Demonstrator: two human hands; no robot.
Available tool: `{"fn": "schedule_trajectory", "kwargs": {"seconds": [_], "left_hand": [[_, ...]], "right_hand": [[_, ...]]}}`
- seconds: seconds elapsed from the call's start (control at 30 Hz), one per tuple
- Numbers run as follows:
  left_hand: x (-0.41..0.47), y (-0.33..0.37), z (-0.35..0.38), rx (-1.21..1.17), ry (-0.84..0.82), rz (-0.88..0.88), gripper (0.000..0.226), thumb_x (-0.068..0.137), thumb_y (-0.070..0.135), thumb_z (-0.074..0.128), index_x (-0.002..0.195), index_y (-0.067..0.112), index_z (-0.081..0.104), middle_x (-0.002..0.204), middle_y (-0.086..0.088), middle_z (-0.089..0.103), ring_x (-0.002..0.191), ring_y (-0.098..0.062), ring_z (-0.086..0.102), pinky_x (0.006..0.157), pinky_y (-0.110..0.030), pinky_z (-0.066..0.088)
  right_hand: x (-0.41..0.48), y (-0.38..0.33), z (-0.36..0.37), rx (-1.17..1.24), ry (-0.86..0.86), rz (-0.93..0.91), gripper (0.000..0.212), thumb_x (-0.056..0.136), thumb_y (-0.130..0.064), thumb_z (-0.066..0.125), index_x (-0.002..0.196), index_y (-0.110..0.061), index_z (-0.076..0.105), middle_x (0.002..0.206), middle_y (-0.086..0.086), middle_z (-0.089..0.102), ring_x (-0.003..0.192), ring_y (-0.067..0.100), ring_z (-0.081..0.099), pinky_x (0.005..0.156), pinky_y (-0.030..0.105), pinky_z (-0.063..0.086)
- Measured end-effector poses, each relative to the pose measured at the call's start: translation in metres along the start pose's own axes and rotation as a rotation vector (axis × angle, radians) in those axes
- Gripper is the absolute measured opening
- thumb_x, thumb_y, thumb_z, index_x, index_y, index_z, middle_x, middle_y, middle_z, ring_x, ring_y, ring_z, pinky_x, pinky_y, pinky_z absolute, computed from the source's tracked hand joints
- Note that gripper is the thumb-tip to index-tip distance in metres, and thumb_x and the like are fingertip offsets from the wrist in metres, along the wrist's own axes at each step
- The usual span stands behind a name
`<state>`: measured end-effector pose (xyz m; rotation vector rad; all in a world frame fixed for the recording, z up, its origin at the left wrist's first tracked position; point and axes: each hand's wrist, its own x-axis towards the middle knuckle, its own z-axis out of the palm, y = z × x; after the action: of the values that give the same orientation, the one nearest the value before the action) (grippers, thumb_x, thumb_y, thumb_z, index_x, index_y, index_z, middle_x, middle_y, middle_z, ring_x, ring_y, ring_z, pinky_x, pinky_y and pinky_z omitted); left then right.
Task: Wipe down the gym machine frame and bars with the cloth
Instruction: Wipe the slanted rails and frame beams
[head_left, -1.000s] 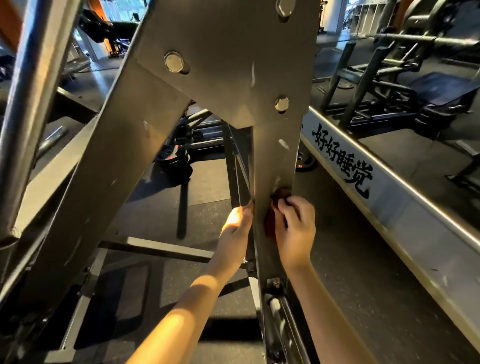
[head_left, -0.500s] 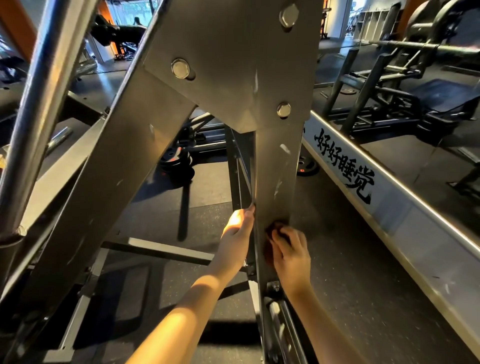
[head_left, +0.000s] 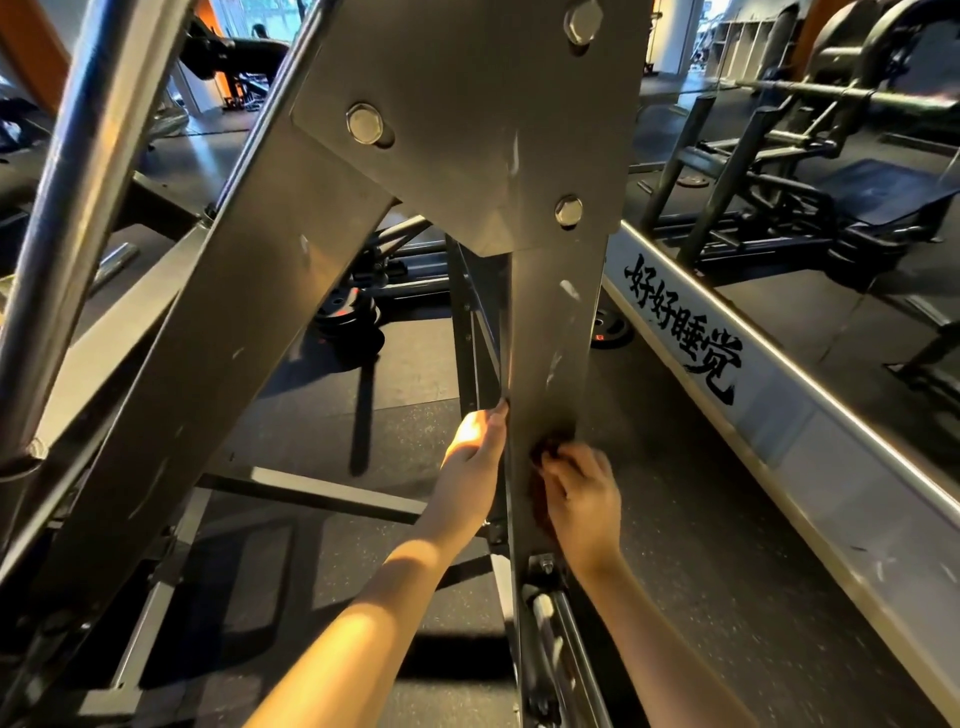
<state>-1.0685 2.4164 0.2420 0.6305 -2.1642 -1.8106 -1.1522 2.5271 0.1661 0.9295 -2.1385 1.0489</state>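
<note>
Single head-worn wide-angle camera looked forward and down. Sat very near frame post (head_left: 550, 332), which filled centre. Forearms (head_left: 363, 639) entered from bottom edge. Floor (head_left: 395, 374) lay below; other machines (head_left: 779, 171) showed far off, top right.

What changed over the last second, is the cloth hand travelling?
The right hand, gripping the dark cloth, slid down the upright post toward its base, mostly in the first half-second. The left hand stayed against the post's left edge; nothing was let go.
</note>
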Motion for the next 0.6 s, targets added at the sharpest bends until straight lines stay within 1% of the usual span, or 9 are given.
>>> {"fn": "schedule_trajectory", "kwargs": {"seconds": [0.07, 0.13, 0.2, 0.27, 0.3, 0.37, 0.43, 0.5, 0.6], "left_hand": [[0.0, 0.001, 0.001, -0.027, 0.002, -0.016, 0.068, 0.079, 0.085, 0.025, 0.11, 0.037, 0.061, 0.107, -0.004, 0.064, 0.094, -0.008, 0.054, 0.074, -0.017, 0.034], [0.001, 0.0, 0.001, -0.037, 0.017, -0.025, 0.075, 0.077, 0.088, 0.026, 0.113, 0.033, 0.062, 0.114, -0.008, 0.067, 0.099, -0.009, 0.057, 0.079, -0.02, 0.037], [0.001, 0.0, 0.0, -0.031, 0.02, -0.027, 0.081, 0.077, 0.088, 0.027, 0.124, 0.03, 0.06, 0.117, -0.004, 0.067, 0.104, -0.006, 0.058, 0.084, -0.022, 0.039], [0.001, 0.002, 0.0, -0.015, 0.014, -0.028, 0.075, 0.084, 0.079, 0.025, 0.135, 0.032, 0.053, 0.119, 0.004, 0.064, 0.104, -0.003, 0.056, 0.088, -0.022, 0.037], [0.0, 0.004, 0.0, -0.009, 0.013, -0.026, 0.072, 0.084, 0.074, 0.025, 0.137, 0.032, 0.05, 0.121, 0.007, 0.061, 0.107, -0.004, 0.054, 0.091, -0.023, 0.035], [-0.001, 0.005, 0.0, -0.005, 0.019, -0.04, 0.067, 0.083, 0.071, 0.028, 0.131, 0.03, 0.053, 0.122, 0.008, 0.06, 0.113, -0.007, 0.053, 0.096, -0.025, 0.033], [-0.003, 0.006, 0.001, -0.019, 0.021, -0.06, 0.053, 0.089, 0.066, 0.029, 0.115, 0.032, 0.058, 0.114, 0.007, 0.063, 0.107, -0.004, 0.056, 0.09, -0.02, 0.036], [-0.003, 0.009, 0.002, -0.026, 0.015, -0.065, 0.039, 0.092, 0.062, 0.028, 0.1, 0.039, 0.058, 0.104, 0.007, 0.063, 0.089, 0.003, 0.055, 0.076, -0.014, 0.037], [-0.004, 0.009, 0.003, -0.018, 0.01, -0.049, 0.039, 0.086, 0.067, 0.027, 0.097, 0.042, 0.056, 0.1, 0.004, 0.06, 0.079, 0.005, 0.05, 0.069, -0.012, 0.033]], "right_hand": [[0.047, -0.015, -0.017, 0.005, 0.177, -0.058, 0.013, 0.082, -0.008, 0.065, 0.093, -0.004, 0.072, 0.103, 0.011, 0.065, 0.095, 0.026, 0.059, 0.082, 0.024, 0.05], [0.069, -0.018, -0.023, 0.01, 0.269, -0.107, 0.016, 0.086, -0.01, 0.061, 0.095, -0.003, 0.071, 0.105, 0.012, 0.063, 0.099, 0.025, 0.055, 0.088, 0.019, 0.042], [0.047, -0.012, -0.012, -0.019, 0.202, -0.107, 0.017, 0.088, -0.013, 0.058, 0.095, -0.004, 0.071, 0.11, 0.009, 0.059, 0.102, 0.025, 0.053, 0.087, 0.022, 0.047], [0.008, -0.002, 0.001, -0.038, 0.073, -0.087, 0.022, 0.089, -0.017, 0.054, 0.094, -0.006, 0.072, 0.112, 0.004, 0.057, 0.103, 0.023, 0.052, 0.074, 0.032, 0.058], [-0.003, 0.001, 0.004, -0.038, 0.025, -0.082, 0.023, 0.088, -0.018, 0.053, 0.093, -0.007, 0.072, 0.111, 0.003, 0.057, 0.102, 0.021, 0.053, 0.068, 0.034, 0.06], [0.008, -0.001, -0.001, -0.011, -0.014, -0.104, 0.016, 0.084, -0.013, 0.06, 0.091, -0.007, 0.073, 0.108, 0.003, 0.059, 0.098, 0.023, 0.057, 0.064, 0.034, 0.06], [0.039, -0.013, -0.015, -0.014, 0.042, -0.168, 0.014, 0.081, -0.011, 0.065, 0.091, -0.006, 0.073, 0.104, 0.006, 0.063, 0.094, 0.025, 0.061, 0.071, 0.028, 0.057], [0.075, -0.025, -0.032, -0.001, 0.182, -0.21, 0.015, 0.085, -0.012, 0.064, 0.096, -0.005, 0.073, 0.106, 0.006, 0.061, 0.096, 0.024, 0.059, 0.083, 0.017, 0.047], [0.098, -0.03, -0.032, 0.054, 0.337, -0.2, 0.018, 0.087, -0.007, 0.063, 0.103, -0.003, 0.07, 0.113, 0.006, 0.054, 0.102, 0.024, 0.053, 0.095, 0.012, 0.039]]}}
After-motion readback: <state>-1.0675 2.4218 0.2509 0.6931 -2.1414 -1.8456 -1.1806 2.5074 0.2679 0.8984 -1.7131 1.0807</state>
